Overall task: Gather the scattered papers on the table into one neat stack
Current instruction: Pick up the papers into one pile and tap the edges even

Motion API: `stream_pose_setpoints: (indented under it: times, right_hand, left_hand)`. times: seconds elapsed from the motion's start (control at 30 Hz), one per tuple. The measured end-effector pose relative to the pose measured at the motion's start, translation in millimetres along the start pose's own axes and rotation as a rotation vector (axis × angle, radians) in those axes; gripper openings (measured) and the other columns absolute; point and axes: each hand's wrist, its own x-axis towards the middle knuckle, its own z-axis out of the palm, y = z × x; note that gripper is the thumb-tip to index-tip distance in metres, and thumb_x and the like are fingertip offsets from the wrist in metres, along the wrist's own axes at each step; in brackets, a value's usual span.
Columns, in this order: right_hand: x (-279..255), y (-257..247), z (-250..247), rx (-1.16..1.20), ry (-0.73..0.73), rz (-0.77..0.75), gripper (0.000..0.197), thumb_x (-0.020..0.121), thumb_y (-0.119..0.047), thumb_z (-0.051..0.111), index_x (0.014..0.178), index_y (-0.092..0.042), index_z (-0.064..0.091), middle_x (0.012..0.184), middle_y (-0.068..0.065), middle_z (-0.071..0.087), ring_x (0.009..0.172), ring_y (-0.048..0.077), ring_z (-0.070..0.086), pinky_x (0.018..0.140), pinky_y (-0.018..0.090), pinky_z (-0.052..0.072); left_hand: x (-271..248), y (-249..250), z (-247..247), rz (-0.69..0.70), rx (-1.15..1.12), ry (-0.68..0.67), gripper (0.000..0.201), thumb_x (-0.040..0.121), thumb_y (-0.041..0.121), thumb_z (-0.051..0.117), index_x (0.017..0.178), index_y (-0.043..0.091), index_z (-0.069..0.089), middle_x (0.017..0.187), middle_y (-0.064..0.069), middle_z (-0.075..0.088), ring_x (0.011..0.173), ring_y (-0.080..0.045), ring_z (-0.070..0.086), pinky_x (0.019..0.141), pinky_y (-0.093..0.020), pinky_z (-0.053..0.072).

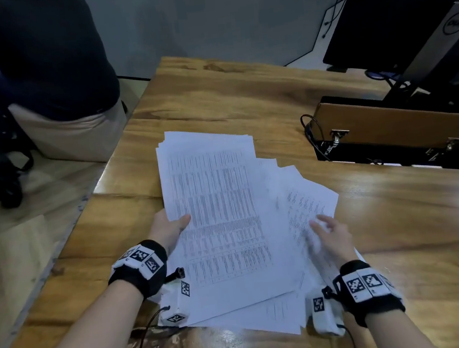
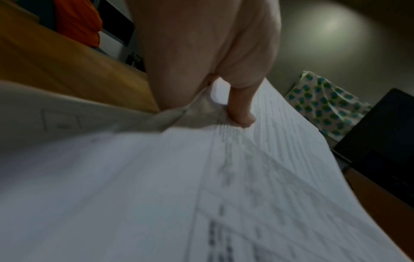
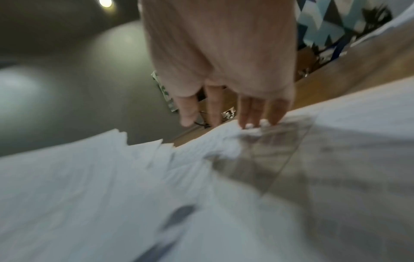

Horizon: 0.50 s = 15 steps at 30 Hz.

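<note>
My left hand (image 1: 168, 227) pinches the left edge of the main stack of papers (image 1: 215, 212), thumb on top, lifting that side off the desk (image 1: 398, 227). My right hand (image 1: 332, 235), fingers spread and straight, rests on the fanned sheets (image 1: 307, 194) splayed to the right, near the middle of the desk. If I drag these too fast, the lower sheets could crease or slip free, and my one-sided pinch could let the stack shear apart.
</note>
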Motion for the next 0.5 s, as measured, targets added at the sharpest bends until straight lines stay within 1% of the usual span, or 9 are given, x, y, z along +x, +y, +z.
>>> stream_pose_setpoints:
  times: [0.07,0.1,0.2,0.27,0.33,0.37,0.4,0.47,0.5]
  right_hand:
    - [14.9,9.7,-8.7,-0.25,0.083,0.097,0.05,0.088,-0.034,0.056,0.131,-0.008,0.051,0.137,0.018,0.046,0.128,0.035,0.038,0.108,0.047,0.033]
    - [17.7,10.1,-10.4,-0.331,0.084,0.128,0.048,0.089,-0.033,0.054,0.13,-0.008,0.05,0.138,0.018,0.043,0.129,0.034,0.034,0.109,0.046,0.031]
    - [22.2,1.8,-4.6,-0.411,0.029,0.143,0.04,0.092,-0.025,0.048,0.131,-0.014,0.05,0.139,0.018,0.036,0.13,0.034,0.03,0.108,0.045,0.027]
    - [22.9,-9.0,5.9,-0.402,-0.021,0.121,0.038,0.092,-0.022,0.045,0.129,-0.017,0.051,0.137,0.018,0.04,0.128,0.035,0.032,0.107,0.046,0.029]
    - [26.4,-16.3,15.8,-0.343,-0.067,0.077,0.036,0.089,-0.019,0.043,0.122,-0.017,0.055,0.126,0.017,0.052,0.117,0.035,0.044,0.099,0.045,0.039]
    - [27.4,-20.1,19.9,-0.289,-0.084,0.028,0.034,0.089,-0.015,0.042,0.119,-0.013,0.057,0.117,0.017,0.058,0.106,0.034,0.051,0.091,0.041,0.045]
    - [27.0,-24.9,22.8,-0.226,-0.098,-0.012,0.032,0.089,-0.009,0.041,0.117,-0.009,0.058,0.108,0.017,0.062,0.095,0.032,0.055,0.081,0.036,0.046]
    - [24.6,-35.3,26.6,-0.134,-0.122,-0.068,0.028,0.092,-0.005,0.042,0.114,-0.005,0.059,0.101,0.017,0.065,0.085,0.029,0.057,0.073,0.031,0.043]
    - [23.7,-38.9,27.6,-0.099,-0.133,-0.088,0.025,0.094,-0.008,0.043,0.113,-0.005,0.06,0.096,0.015,0.066,0.082,0.028,0.058,0.072,0.03,0.044]
  left_hand:
    - [0.7,0.0,-3.8,0.004,-0.034,0.002,0.04,0.09,0.01,0.055,0.129,0.007,0.05,0.127,-0.012,0.06,0.116,-0.031,0.057,0.102,-0.049,0.043]
    - [2.0,0.4,-4.6,0.003,-0.049,0.008,0.039,0.091,0.008,0.054,0.13,0.005,0.05,0.128,-0.013,0.06,0.116,-0.031,0.057,0.102,-0.047,0.043]
    - [1.7,4.0,-4.6,-0.021,-0.063,0.002,0.04,0.092,0.008,0.053,0.131,0.003,0.048,0.128,-0.013,0.059,0.118,-0.031,0.055,0.102,-0.043,0.042]
    - [3.4,4.6,-6.4,-0.055,-0.007,-0.007,0.045,0.09,0.016,0.057,0.132,0.003,0.046,0.127,-0.009,0.058,0.118,-0.03,0.054,0.102,-0.042,0.041]
    - [9.5,2.6,-8.5,-0.088,0.036,-0.059,0.058,0.084,0.025,0.061,0.135,0.005,0.042,0.134,-0.01,0.056,0.12,-0.031,0.053,0.105,-0.049,0.04]
    - [10.1,3.5,-8.2,-0.104,0.051,-0.095,0.062,0.083,0.029,0.061,0.137,0.006,0.04,0.136,-0.013,0.054,0.123,-0.032,0.052,0.106,-0.052,0.038]
    - [6.5,7.1,-7.1,-0.122,0.073,-0.124,0.063,0.084,0.03,0.059,0.139,0.007,0.037,0.14,-0.014,0.05,0.127,-0.033,0.048,0.108,-0.053,0.036]
    - [-6.5,15.3,-4.8,-0.13,0.079,-0.139,0.057,0.091,0.026,0.054,0.141,0.004,0.034,0.143,-0.013,0.045,0.134,-0.031,0.041,0.112,-0.048,0.029]
    - [-6.3,13.7,-4.9,-0.132,0.053,-0.147,0.052,0.094,0.021,0.051,0.14,0.003,0.035,0.143,-0.013,0.046,0.132,-0.029,0.042,0.11,-0.045,0.031]
